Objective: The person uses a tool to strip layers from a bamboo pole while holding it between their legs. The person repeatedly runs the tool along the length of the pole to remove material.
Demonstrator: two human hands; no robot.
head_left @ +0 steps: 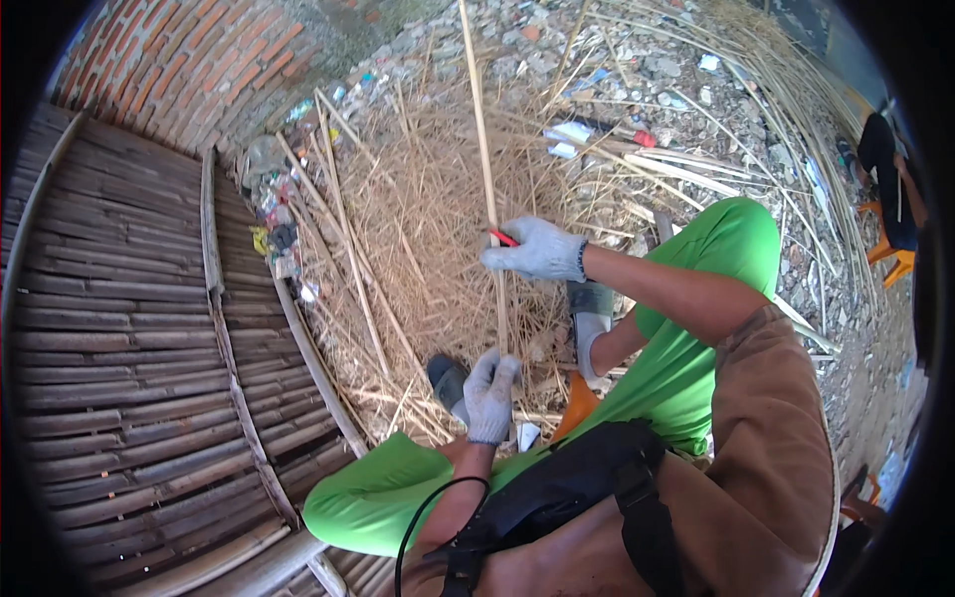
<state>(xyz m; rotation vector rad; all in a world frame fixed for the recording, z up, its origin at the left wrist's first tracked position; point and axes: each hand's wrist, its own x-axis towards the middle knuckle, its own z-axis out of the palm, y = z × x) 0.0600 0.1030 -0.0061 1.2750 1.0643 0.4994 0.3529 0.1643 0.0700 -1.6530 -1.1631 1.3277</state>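
A long, pale bamboo strip (479,109) runs away from me, nearly upright in the picture, over a heap of shavings. My left hand (490,396), in a grey-white knit glove, is closed around its near end. Farther up the strip is my right hand (537,251), gloved the same way. Its fingers are closed on a small red-handled tool (505,239) held against the strip. The tool's working end is too small to make out, so its kind is unclear. My feet rest on either side of the strip's near part.
Thin curly bamboo shavings (418,219) cover the ground ahead. Loose bamboo strips (348,249) lie to the left, more to the far right. A slatted bamboo platform (129,348) fills the left side, below a brick wall (189,60). Another person (880,169) sits at the right edge.
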